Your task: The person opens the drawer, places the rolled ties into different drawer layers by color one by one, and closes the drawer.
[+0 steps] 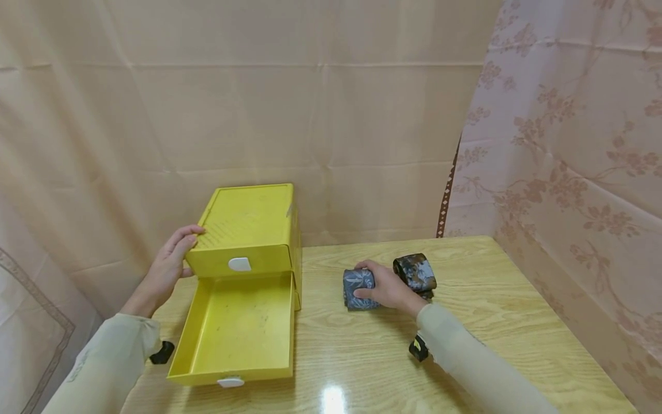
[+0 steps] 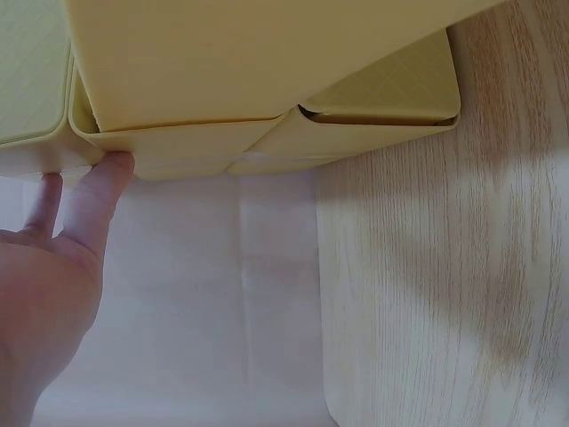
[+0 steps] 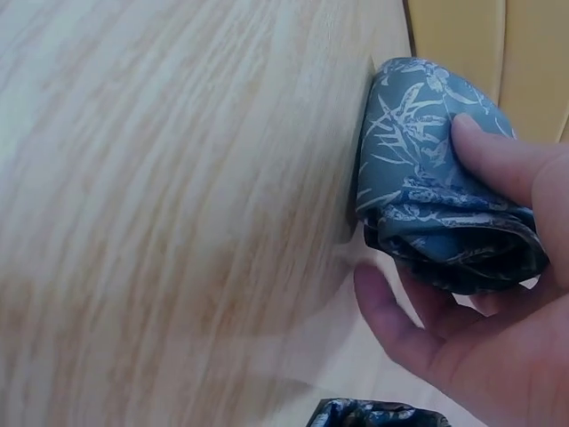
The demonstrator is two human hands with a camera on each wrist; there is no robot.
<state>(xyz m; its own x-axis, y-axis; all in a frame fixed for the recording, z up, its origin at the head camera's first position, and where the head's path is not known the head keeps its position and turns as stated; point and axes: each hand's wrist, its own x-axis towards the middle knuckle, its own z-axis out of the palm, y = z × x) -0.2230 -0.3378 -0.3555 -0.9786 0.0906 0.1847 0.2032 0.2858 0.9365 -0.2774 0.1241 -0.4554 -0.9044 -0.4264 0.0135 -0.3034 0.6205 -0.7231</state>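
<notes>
Left hand (image 1: 168,270) is up against the yellow drawer box (image 1: 248,230) at about nine o'clock of it, fingers (image 2: 98,191) straight and relaxed, tips touching the box's upper left corner; nothing is gripped there, it reads as a steadying touch so the box does not slide. The left wrist view confirms it: a fingertip meets the pale yellow edge from below, the palm stays off. Below that, the lower drawer (image 1: 235,328) stands pulled well out toward six o'clock, its floor bare and showing, white pull tab at the near lip, so the mouth is open and ready to take something. The upper drawer (image 1: 239,260) sits closed, white tab on its front. Over at three o'clock of the box, the right hand (image 1: 390,290) lies on the grey-blue patterned cloth roll (image 1: 358,288) on the tabletop (image 1: 507,299). The right wrist view shows the thumb curled under one side and the fingers (image 3: 498,156) wrapped over the top, so the roll is properly clasped, though still down on the wood. It lies near the box's right wall, not touching it. A second, darker roll (image 1: 415,272) sits just beyond the knuckles at about one o'clock of the hand, untouched. A black strap (image 1: 418,348) shows at the right wrist, another at the left (image 1: 162,352).
</notes>
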